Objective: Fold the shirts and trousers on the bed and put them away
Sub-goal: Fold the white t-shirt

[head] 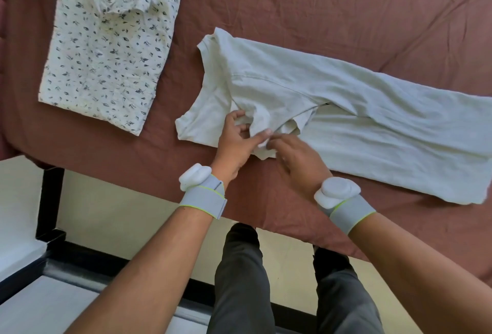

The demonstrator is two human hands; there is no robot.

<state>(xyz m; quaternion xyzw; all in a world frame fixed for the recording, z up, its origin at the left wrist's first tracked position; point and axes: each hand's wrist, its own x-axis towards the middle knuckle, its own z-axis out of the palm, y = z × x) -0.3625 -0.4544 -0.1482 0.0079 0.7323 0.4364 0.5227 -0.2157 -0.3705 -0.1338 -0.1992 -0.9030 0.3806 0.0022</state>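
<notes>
A pale grey-green T-shirt [359, 120] lies lengthwise on the brown bed sheet [319, 1], collar to the left, hem to the right, its sides folded inward. My left hand [237, 142] pinches a fold of the sleeve near the collar between thumb and fingers. My right hand [295, 163] sits just beside it, its fingertips gripping the same bunched sleeve fabric. At the upper left lies a folded white shirt [109, 49] with a dark leaf print, collar up.
The bed's near edge runs diagonally in front of my legs [245, 280]. A black frame piece [50, 200] stands at the left by the cream floor. Both wrists wear grey bands with white sensor pods.
</notes>
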